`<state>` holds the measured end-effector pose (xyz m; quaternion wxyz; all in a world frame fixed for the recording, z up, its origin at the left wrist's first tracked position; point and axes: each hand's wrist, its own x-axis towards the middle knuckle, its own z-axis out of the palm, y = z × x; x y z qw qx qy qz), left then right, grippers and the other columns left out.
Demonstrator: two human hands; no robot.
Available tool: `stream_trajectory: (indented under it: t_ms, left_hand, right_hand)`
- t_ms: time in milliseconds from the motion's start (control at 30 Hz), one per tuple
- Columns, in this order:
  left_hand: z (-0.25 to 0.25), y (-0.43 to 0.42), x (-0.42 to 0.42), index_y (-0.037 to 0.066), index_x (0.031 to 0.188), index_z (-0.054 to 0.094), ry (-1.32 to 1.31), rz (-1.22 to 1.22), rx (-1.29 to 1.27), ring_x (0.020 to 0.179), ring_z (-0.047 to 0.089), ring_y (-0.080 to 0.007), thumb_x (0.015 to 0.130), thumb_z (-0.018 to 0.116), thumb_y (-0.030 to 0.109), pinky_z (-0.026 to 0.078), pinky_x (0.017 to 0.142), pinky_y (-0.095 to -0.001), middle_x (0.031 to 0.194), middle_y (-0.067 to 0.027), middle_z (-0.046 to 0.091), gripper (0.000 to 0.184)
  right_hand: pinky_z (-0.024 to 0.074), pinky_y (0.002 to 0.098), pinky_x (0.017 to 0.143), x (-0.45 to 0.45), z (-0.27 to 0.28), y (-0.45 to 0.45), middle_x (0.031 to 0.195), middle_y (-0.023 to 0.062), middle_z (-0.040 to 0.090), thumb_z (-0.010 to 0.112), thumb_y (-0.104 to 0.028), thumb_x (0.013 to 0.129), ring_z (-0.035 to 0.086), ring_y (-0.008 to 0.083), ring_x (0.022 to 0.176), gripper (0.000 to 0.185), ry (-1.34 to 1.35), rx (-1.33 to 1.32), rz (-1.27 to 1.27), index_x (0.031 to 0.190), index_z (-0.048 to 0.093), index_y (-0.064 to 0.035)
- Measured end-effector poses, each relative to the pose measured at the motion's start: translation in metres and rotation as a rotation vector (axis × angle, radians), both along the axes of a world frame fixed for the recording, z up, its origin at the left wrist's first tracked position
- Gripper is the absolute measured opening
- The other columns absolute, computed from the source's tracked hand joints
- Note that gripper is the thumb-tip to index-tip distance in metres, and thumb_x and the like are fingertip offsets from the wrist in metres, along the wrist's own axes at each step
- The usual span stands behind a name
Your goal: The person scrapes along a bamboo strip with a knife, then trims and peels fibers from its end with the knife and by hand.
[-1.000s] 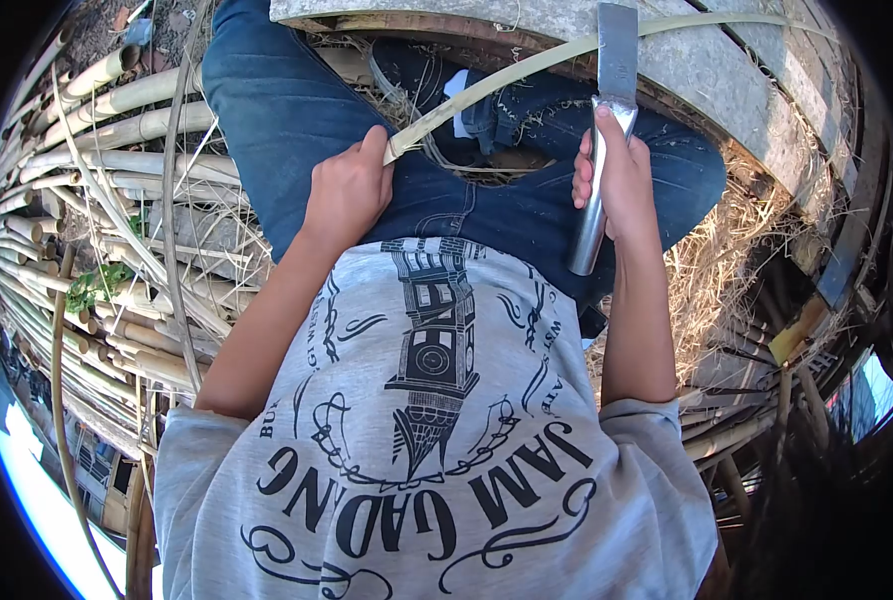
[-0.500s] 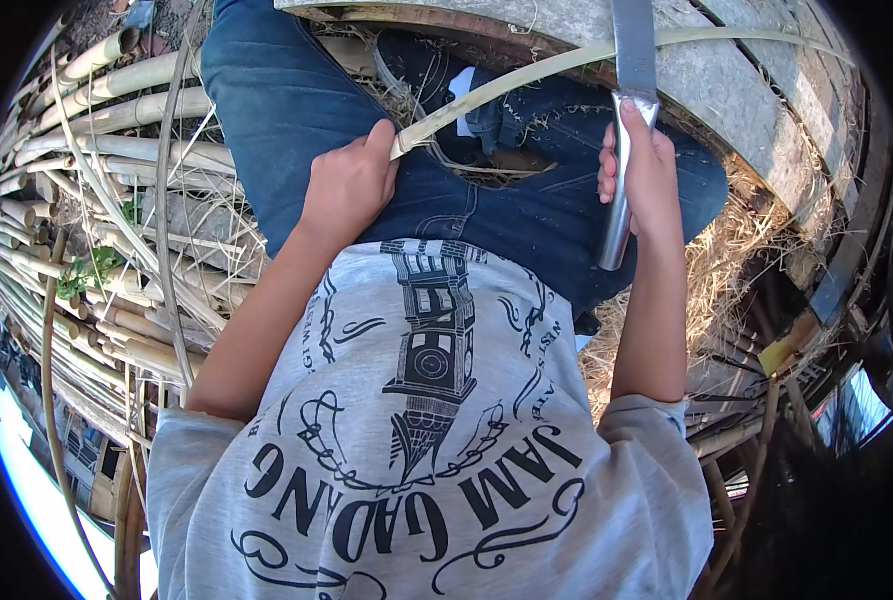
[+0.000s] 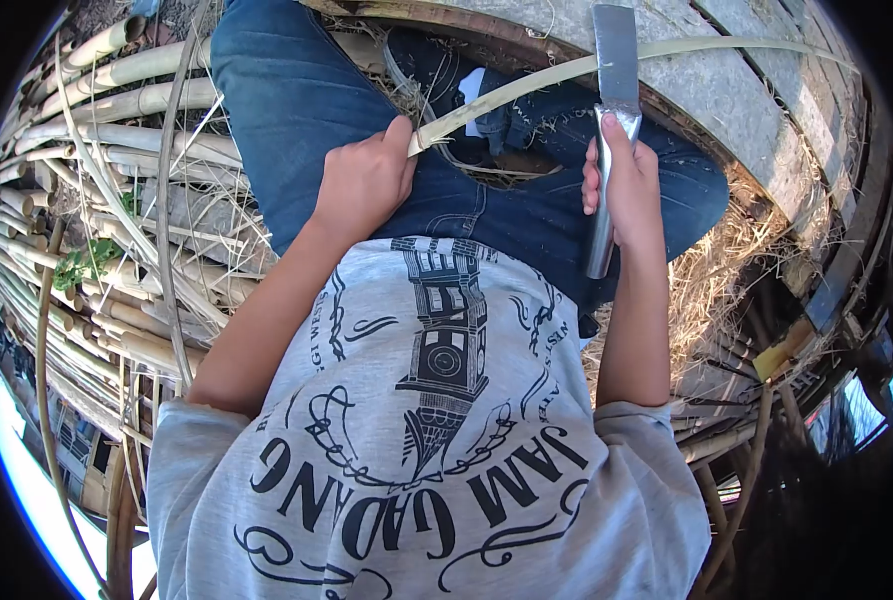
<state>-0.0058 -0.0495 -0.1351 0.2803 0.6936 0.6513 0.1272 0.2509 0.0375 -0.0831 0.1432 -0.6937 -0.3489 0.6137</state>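
My left hand [image 3: 368,178] is closed round the near end of a pale split bamboo strip [image 3: 511,92]. The strip arches away to the right, over my lap and across the grey boards. In my right hand [image 3: 623,178] is a knife [image 3: 618,60] with a broad, square-ended metal blade and a shiny metal handle, my thumb lying along the handle's top. The blade crosses over the strip about midway along it; whether its edge touches the strip I cannot tell. Both hands are above my jeans.
Worn grey boards [image 3: 706,90] with gaps lie ahead and to the right. Several stacked bamboo poles [image 3: 156,100] fill the left side, with a small green plant [image 3: 86,262] among them. Dry straw shavings [image 3: 701,270] are heaped at my right.
The knife has moved left along the strip and back toward me, so more of its blade shows. My left hand, with the strip's end, has shifted slightly right in view.
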Motion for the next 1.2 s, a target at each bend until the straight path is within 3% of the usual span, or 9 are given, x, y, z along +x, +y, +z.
stream_trajectory:
  t_ms: [133, 267, 400, 467, 533, 600, 900, 967, 1200]
  left_hand:
    - [0.005, 0.003, 0.001, 0.006, 0.086, 0.046, 0.057, -0.015, 0.004, 0.059, 0.063, -0.0328, 0.085, 0.061, 0.013, 0.049, 0.050, -0.0435, 0.066, -0.0117, 0.062, 0.017]
    - [0.008, 0.004, 0.002, 0.005, 0.086, 0.047, 0.044, 0.001, 0.025, 0.059, 0.064, -0.0332, 0.085, 0.061, 0.014, 0.049, 0.050, -0.0439, 0.066, -0.0121, 0.062, 0.017]
    - [0.008, 0.009, 0.004, 0.005, 0.089, 0.046, 0.000, 0.021, 0.031, 0.061, 0.062, -0.0362, 0.087, 0.060, 0.011, 0.047, 0.052, -0.0458, 0.069, -0.0150, 0.061, 0.015]
    - [0.009, 0.012, 0.008, 0.004, 0.090, 0.047, -0.022, 0.018, 0.030, 0.062, 0.062, -0.0362, 0.087, 0.060, 0.011, 0.048, 0.053, -0.0461, 0.068, -0.0157, 0.061, 0.015]
    - [0.010, 0.017, 0.009, 0.004, 0.091, 0.048, -0.021, 0.016, 0.033, 0.063, 0.063, -0.0366, 0.087, 0.060, 0.011, 0.049, 0.054, -0.0465, 0.069, -0.0163, 0.061, 0.015]
    - [0.013, 0.022, 0.011, 0.003, 0.092, 0.048, -0.027, 0.016, 0.032, 0.063, 0.063, -0.0370, 0.087, 0.060, 0.011, 0.049, 0.055, -0.0469, 0.069, -0.0169, 0.062, 0.015]
    - [0.013, 0.034, 0.015, 0.002, 0.096, 0.050, -0.054, 0.019, 0.061, 0.063, 0.063, -0.0393, 0.087, 0.060, 0.013, 0.050, 0.058, -0.0488, 0.064, -0.0194, 0.061, 0.018]
    - [0.018, 0.037, 0.015, 0.002, 0.094, 0.051, -0.059, 0.043, 0.035, 0.063, 0.062, -0.0401, 0.087, 0.061, 0.014, 0.049, 0.059, -0.0490, 0.065, -0.0197, 0.061, 0.016]
    - [0.018, 0.043, 0.012, 0.001, 0.088, 0.052, -0.182, 0.116, 0.002, 0.065, 0.061, -0.0412, 0.089, 0.061, 0.016, 0.048, 0.059, -0.0494, 0.065, -0.0214, 0.060, 0.017]
  right_hand:
    - [0.0378, 0.0240, 0.036, -0.022, 0.001, -0.022, 0.052, 0.0012, 0.049, 0.053, -0.043, 0.098, 0.046, 0.0081, 0.039, 0.045, 0.016, -0.029, 0.236, 0.072, 0.053, -0.0059]
    - [0.0377, 0.0237, 0.036, -0.025, 0.003, -0.017, 0.052, 0.0010, 0.049, 0.053, -0.044, 0.097, 0.046, 0.0082, 0.038, 0.046, 0.044, -0.092, 0.200, 0.072, 0.053, -0.0058]
    - [0.0371, 0.0238, 0.036, -0.011, -0.003, -0.008, 0.051, 0.0011, 0.048, 0.049, -0.044, 0.099, 0.044, 0.0084, 0.038, 0.045, 0.201, -0.084, -0.120, 0.074, 0.053, -0.0070]
    - [0.0380, 0.0244, 0.036, -0.016, -0.006, -0.013, 0.052, 0.0010, 0.048, 0.049, -0.044, 0.099, 0.045, 0.0085, 0.038, 0.045, 0.200, -0.063, -0.133, 0.074, 0.052, -0.0066]
    - [0.0384, 0.0249, 0.036, -0.032, 0.000, -0.023, 0.052, 0.0010, 0.048, 0.051, -0.042, 0.099, 0.045, 0.0086, 0.038, 0.044, 0.099, -0.067, 0.188, 0.074, 0.052, -0.0060]
    - [0.0395, 0.0246, 0.037, -0.037, -0.002, -0.027, 0.053, 0.0022, 0.051, 0.057, -0.044, 0.095, 0.048, 0.0089, 0.039, 0.046, 0.159, -0.119, 0.235, 0.074, 0.055, -0.0034]
    - [0.0372, 0.0252, 0.035, -0.026, -0.006, -0.016, 0.052, 0.0011, 0.048, 0.053, -0.048, 0.096, 0.044, 0.0090, 0.037, 0.047, 0.314, -0.284, 0.083, 0.076, 0.053, -0.0049]
    - [0.0369, 0.0253, 0.035, -0.023, -0.004, -0.011, 0.052, 0.0009, 0.047, 0.052, -0.047, 0.096, 0.044, 0.0094, 0.037, 0.047, 0.520, -0.402, 0.036, 0.076, 0.053, -0.0050]
    - [0.0379, 0.0254, 0.035, -0.030, -0.003, -0.009, 0.051, 0.0011, 0.047, 0.051, -0.047, 0.097, 0.045, 0.0097, 0.037, 0.047, 0.324, -0.158, -0.059, 0.075, 0.053, -0.0055]
